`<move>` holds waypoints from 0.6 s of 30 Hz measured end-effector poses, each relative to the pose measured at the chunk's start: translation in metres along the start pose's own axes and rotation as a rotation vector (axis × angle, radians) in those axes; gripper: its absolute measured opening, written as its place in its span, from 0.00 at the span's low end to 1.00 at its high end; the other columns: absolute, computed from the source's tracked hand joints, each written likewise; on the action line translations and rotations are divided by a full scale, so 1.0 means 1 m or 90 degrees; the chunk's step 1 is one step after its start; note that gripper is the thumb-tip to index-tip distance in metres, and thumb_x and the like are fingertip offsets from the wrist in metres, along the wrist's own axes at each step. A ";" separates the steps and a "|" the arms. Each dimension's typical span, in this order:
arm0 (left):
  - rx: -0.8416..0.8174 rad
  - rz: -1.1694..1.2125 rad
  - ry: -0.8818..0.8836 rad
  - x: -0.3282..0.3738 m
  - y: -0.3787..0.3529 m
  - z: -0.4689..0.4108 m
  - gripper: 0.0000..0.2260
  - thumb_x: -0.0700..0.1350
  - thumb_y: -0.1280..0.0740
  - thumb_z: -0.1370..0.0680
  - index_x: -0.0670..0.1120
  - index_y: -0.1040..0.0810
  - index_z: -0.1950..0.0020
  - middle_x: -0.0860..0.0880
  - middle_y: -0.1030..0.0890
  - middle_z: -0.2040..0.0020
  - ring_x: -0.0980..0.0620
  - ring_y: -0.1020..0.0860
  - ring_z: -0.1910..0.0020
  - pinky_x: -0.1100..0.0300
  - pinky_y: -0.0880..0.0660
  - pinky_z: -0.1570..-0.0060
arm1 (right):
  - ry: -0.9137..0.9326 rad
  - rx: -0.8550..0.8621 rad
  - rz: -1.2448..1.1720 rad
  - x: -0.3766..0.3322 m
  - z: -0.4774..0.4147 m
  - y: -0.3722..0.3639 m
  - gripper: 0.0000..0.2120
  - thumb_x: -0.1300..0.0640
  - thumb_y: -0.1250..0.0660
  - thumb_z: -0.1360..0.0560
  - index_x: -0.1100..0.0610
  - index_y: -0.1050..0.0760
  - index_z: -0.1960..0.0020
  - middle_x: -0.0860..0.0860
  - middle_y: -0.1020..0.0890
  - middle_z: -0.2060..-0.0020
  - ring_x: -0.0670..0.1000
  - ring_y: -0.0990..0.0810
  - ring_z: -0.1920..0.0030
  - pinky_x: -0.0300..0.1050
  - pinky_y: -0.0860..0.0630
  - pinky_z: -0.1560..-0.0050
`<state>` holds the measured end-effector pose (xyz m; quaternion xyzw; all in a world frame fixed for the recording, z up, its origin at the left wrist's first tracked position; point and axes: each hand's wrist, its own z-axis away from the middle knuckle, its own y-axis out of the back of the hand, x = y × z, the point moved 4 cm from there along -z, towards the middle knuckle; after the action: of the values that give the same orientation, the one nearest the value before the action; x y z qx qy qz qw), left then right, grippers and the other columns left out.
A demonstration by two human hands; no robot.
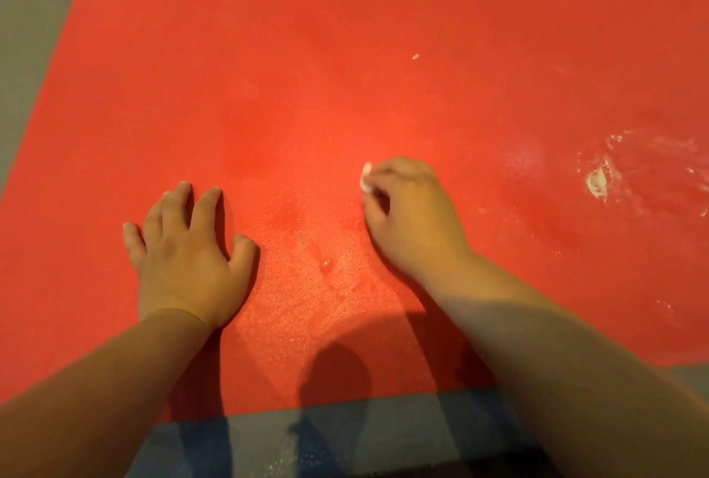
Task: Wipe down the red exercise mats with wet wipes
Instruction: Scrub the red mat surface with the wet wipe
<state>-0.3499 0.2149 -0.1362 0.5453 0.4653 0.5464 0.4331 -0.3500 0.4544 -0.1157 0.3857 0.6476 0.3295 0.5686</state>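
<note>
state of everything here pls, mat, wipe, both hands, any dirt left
red mat: flat on the floor, wet sheen near the middle
wet wipe: balled up small, pinched in the right hand
left hand: fingers spread, rests on the mat, holds nothing
right hand: fingers curled, holds the wipe to the mat
white residue: smeared on the mat's right side, not wiped
pale speck: loose on the mat

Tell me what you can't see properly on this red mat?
Head view only:
The wet wipe is mostly hidden inside the right hand; only a white tip shows.
The red mat is cut off on its right by the picture edge.
The white smears are too blurred to identify.
The pale speck is too small to tell.
</note>
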 end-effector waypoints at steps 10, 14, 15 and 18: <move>-0.007 0.001 0.006 0.001 0.001 -0.001 0.31 0.58 0.47 0.30 0.49 0.34 0.28 0.43 0.39 0.25 0.44 0.44 0.26 0.38 0.54 0.28 | -0.155 0.046 0.041 0.013 -0.006 0.008 0.10 0.64 0.37 0.26 0.59 0.19 0.48 0.57 0.19 0.50 0.57 0.23 0.48 0.45 0.33 0.43; -0.004 -0.001 0.005 -0.001 -0.001 -0.001 0.31 0.58 0.47 0.30 0.49 0.34 0.28 0.43 0.39 0.25 0.44 0.44 0.26 0.37 0.53 0.28 | 0.179 -0.172 -0.062 -0.071 0.062 -0.026 0.07 0.64 0.35 0.26 0.59 0.19 0.54 0.55 0.19 0.55 0.57 0.22 0.54 0.48 0.26 0.51; -0.004 -0.003 0.004 -0.001 -0.001 0.000 0.31 0.58 0.47 0.30 0.49 0.34 0.28 0.43 0.39 0.26 0.43 0.44 0.26 0.37 0.53 0.28 | 0.237 -0.184 -0.073 -0.065 0.069 -0.020 0.06 0.64 0.34 0.27 0.60 0.18 0.55 0.55 0.18 0.55 0.58 0.21 0.55 0.47 0.26 0.51; -0.005 -0.003 0.003 -0.004 -0.002 -0.002 0.30 0.58 0.46 0.29 0.50 0.34 0.28 0.43 0.39 0.25 0.43 0.44 0.26 0.37 0.53 0.28 | 0.108 -0.112 -0.021 -0.010 0.032 0.006 0.06 0.65 0.33 0.27 0.60 0.17 0.53 0.57 0.20 0.54 0.58 0.21 0.51 0.43 0.32 0.47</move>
<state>-0.3515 0.2116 -0.1385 0.5413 0.4650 0.5485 0.4358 -0.3173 0.4483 -0.1096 0.2945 0.6682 0.4074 0.5484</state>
